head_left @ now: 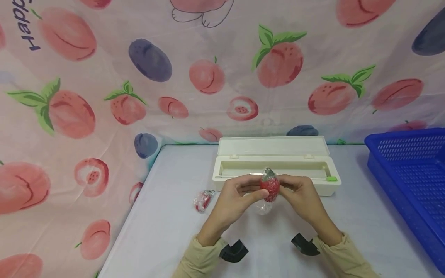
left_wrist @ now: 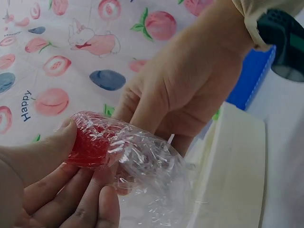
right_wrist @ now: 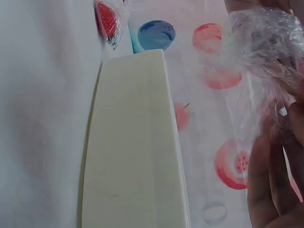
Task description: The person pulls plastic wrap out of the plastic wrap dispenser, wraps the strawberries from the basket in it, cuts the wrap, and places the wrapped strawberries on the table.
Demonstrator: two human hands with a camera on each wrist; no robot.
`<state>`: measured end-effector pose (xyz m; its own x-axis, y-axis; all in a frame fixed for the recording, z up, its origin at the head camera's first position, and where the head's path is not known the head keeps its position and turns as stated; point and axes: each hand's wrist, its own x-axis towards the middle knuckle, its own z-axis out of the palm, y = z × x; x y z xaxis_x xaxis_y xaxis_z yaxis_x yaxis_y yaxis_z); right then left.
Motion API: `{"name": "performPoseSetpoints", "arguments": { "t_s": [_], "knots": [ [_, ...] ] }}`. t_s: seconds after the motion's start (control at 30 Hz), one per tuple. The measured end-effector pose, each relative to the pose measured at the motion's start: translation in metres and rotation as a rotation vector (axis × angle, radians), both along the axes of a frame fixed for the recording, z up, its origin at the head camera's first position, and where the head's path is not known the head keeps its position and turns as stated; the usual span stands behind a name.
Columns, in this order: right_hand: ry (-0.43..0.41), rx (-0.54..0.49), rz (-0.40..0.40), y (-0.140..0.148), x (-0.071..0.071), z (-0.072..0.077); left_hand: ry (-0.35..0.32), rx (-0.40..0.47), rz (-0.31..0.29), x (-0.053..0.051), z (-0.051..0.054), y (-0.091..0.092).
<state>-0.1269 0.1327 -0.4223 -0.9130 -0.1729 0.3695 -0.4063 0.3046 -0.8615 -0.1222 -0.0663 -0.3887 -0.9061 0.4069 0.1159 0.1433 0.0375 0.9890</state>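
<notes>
A red strawberry with a green top point(head_left: 270, 187), wrapped in clear plastic film, is held up between both hands in front of the white box. My left hand point(head_left: 233, 199) pinches it from the left, thumb across its front. My right hand point(head_left: 304, 197) holds it from the right with thumb and fingers; some fingertips are hidden behind the wrap. In the left wrist view, loose crinkled film point(left_wrist: 159, 168) trails off the red fruit point(left_wrist: 90, 147). The right wrist view shows the bunched film point(right_wrist: 263, 45) by the fingers, with the fruit itself mostly hidden.
A long white cling-film box point(head_left: 276, 175) lies behind the hands, lid up, with a green slider point(head_left: 332, 178) at its right. Another small red film-wrapped item point(head_left: 204, 200) rests on the white table point(head_left: 156, 231) to the left. A blue basket point(head_left: 399, 162) stands on the right.
</notes>
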Motion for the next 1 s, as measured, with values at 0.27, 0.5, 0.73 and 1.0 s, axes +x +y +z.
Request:
{"name": "performPoseSetpoints", "arguments": {
  "t_s": [0.27, 0.5, 0.73, 1.0],
  "knots": [
    [-0.077, 0.008, 0.126, 0.0008, 0.0021, 0.0027, 0.021, -0.006, 0.085, -0.0024, -0.0028, -0.0034],
    [-0.086, -0.001, 0.202, 0.0008, 0.0042, 0.0073, 0.064, -0.072, 0.154, -0.0047, -0.0036, -0.0059],
    [-0.086, 0.039, 0.174, 0.0009, 0.0058, 0.0083, 0.068, -0.074, 0.172, -0.0056, -0.0049, -0.0055],
    [0.014, 0.05, 0.097, -0.0029, 0.0054, 0.0062, -0.033, -0.001, 0.089, -0.0043, -0.0039, -0.0068]
  ]
}}
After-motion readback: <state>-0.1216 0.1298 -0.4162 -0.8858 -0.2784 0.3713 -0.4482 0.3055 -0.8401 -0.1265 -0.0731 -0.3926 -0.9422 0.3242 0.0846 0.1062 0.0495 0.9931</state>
